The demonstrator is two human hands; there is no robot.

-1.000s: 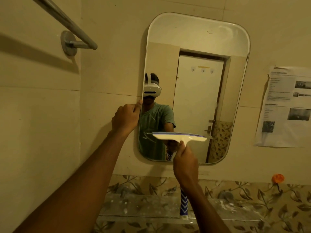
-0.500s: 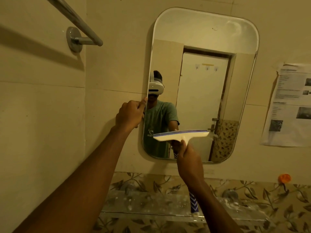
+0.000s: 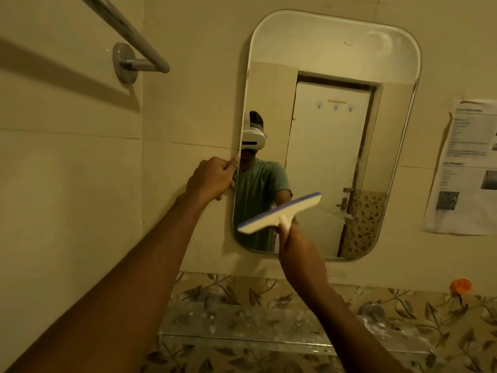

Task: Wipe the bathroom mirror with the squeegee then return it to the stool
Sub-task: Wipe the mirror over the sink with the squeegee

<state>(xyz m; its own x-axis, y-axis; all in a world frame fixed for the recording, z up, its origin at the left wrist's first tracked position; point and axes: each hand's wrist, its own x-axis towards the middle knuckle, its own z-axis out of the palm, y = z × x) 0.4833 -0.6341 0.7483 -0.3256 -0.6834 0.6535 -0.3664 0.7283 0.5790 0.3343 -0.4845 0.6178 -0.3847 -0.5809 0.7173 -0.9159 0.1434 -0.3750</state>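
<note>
Right grip [image 3: 298, 246] is clasping the squeegee [image 3: 279, 215] at its handle neck. Left grip [image 3: 212, 181] is pinching the mirror [image 3: 336, 63] edge. Squeegee is looking light and rigid, blade edge likely soft.

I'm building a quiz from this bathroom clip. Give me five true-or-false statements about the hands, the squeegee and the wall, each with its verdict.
1. The right hand holds the squeegee by its handle. True.
2. The squeegee's blade lies level. False: it is tilted, with its right end higher.
3. The left hand grips the left edge of the mirror. True.
4. The squeegee is in front of the mirror's top edge. False: it is in front of the lower part.
5. A towel rail is mounted on the wall up and left of the mirror. True.
</note>
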